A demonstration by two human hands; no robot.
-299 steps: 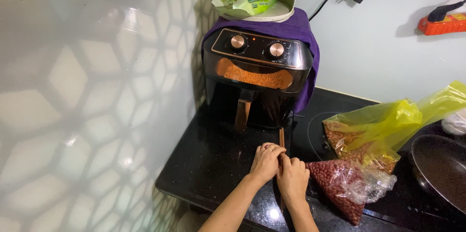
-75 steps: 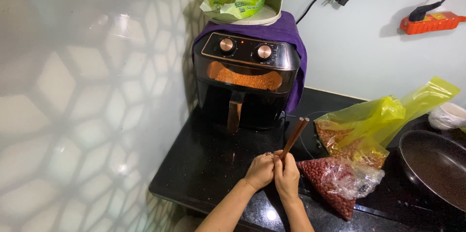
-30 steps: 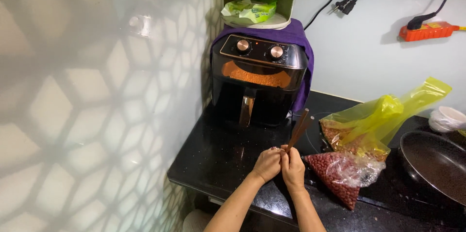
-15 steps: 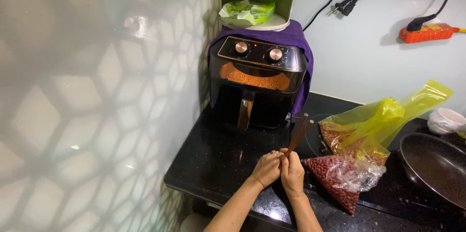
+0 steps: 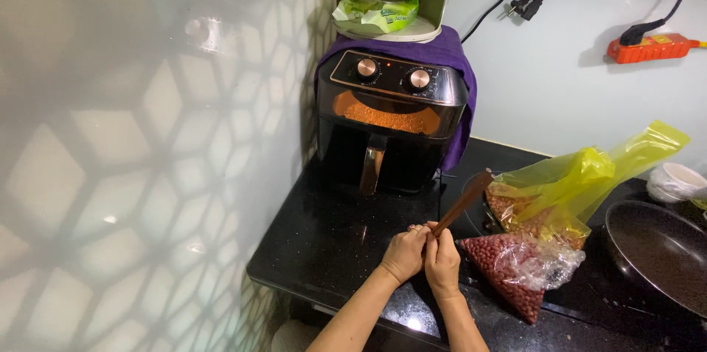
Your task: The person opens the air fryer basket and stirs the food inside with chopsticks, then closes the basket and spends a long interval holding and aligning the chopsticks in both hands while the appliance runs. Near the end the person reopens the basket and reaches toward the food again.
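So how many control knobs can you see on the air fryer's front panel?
2. The left knob and the right knob sit side by side on top of the air fryer. None seems hidden.

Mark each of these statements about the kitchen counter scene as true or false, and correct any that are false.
1. Both hands, left hand and right hand, are together on the handle of a wooden spatula. True.
2. The air fryer has a green cloth draped over it. False: the cloth is purple.
3. A clear bag of peanuts lies on the black counter right of the hands. True.
4. The frying pan sits to the left of the air fryer. False: it is at the far right.
5. The yellow plastic bag hangs on the wall. False: it rests on the counter.
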